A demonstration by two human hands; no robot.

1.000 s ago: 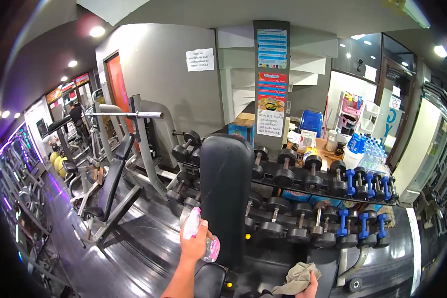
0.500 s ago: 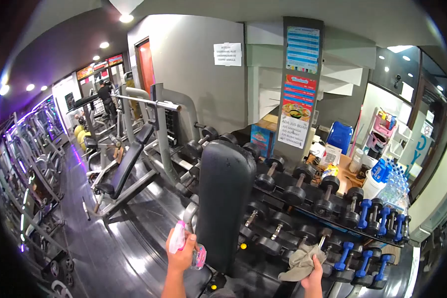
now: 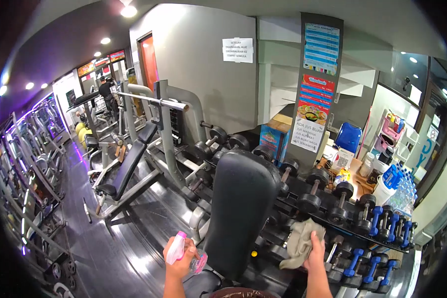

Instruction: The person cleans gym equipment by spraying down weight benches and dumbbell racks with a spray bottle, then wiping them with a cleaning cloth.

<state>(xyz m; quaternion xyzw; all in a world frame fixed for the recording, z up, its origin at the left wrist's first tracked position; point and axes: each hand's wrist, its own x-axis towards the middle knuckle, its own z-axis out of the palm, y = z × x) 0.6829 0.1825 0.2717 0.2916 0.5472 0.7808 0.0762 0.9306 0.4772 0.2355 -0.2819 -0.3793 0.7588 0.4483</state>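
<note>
A spray bottle [image 3: 199, 261] with a pink and white trigger head is gripped in my left hand [image 3: 180, 260], its clear body showing pinkish liquid or label. My right hand [image 3: 315, 251] holds a crumpled grey-green cloth [image 3: 299, 243] by one side. Between the two hands stands the tall black padded backrest [image 3: 243, 208] of a weight bench. Neither the bottle nor the cloth appears to touch the pad. Below it, the bench's black seat [image 3: 202, 283] shows in part near the bottom edge.
Racks of black dumbbells [image 3: 309, 197] and blue dumbbells [image 3: 352, 262] run behind and right of the backrest. Left stands an incline bench [image 3: 126, 164] under a barbell [image 3: 151, 100]. A person [image 3: 106, 92] is far back. Water bottles [image 3: 406, 191] stand at right.
My right hand has risen with the cloth. The left hand keeps the spray bottle, slightly lower in view. The backrest appears shifted right and more tilted as the camera view moves.
</note>
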